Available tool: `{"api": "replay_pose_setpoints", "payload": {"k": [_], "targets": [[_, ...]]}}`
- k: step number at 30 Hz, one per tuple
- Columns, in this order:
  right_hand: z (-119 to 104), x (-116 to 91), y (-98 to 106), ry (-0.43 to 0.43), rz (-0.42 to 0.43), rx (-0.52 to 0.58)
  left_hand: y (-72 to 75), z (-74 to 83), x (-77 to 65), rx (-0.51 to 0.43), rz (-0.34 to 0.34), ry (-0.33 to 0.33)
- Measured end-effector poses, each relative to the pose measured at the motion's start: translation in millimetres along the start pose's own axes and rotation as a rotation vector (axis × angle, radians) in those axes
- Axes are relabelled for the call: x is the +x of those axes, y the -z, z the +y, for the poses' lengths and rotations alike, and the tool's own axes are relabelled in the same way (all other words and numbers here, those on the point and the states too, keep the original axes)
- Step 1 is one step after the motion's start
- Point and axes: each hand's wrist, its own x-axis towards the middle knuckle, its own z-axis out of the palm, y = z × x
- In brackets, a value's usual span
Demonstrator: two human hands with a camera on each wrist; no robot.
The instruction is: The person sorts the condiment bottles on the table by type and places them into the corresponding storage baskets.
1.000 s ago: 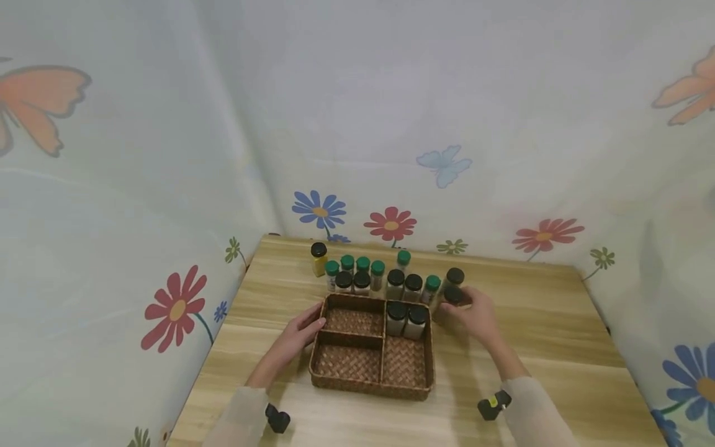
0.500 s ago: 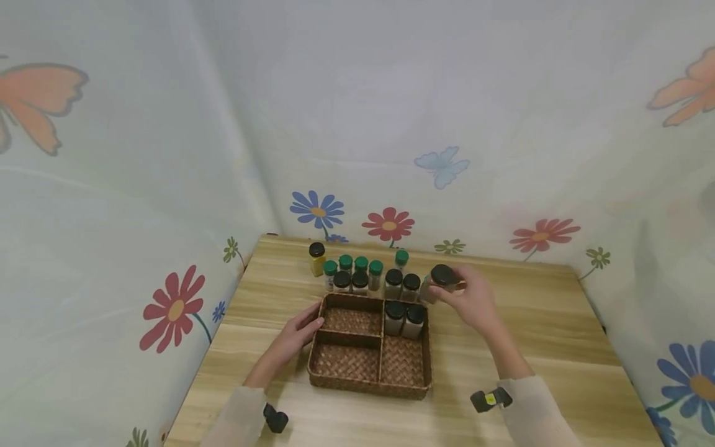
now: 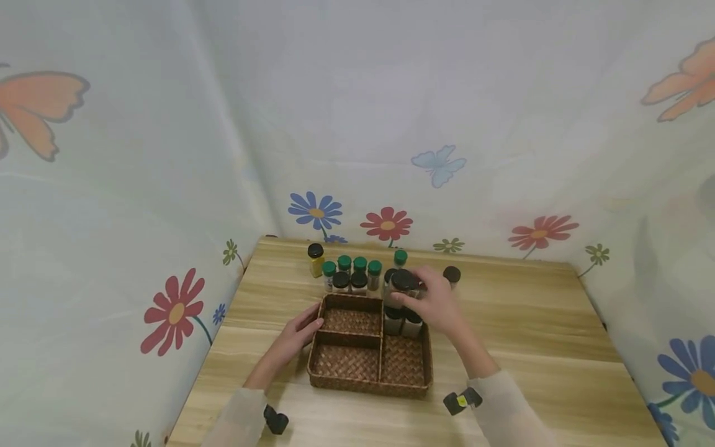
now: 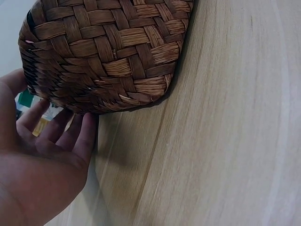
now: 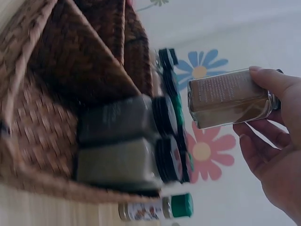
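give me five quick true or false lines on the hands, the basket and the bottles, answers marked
1. The right hand holds a glass jar. True.
2. The left hand holds a green-capped bottle. False: it touches the side of the basket.
3. Two black-lidded jars stand in the basket's right-hand compartment. True.
4. The green-capped bottles stand inside the basket. False: those in view stand outside it, on the table.
5. The yellow bottle at the back left of the table has a black lid. True.
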Motion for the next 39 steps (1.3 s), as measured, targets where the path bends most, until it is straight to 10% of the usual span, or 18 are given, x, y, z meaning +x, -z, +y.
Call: {"api": "replay_pose_setpoints", "payload": {"k": [24,39], "targets": [[-18.2,15.9,-108.9,-0.021,-0.062,0.114,0.0,2.1,-4.5,0.051,0.012,-0.014],[-10.1,29.6,-161.2,-0.052,-0.093,-0.076,-3.2,4.9,-5.3,0.061,0.032,0.007]]}}
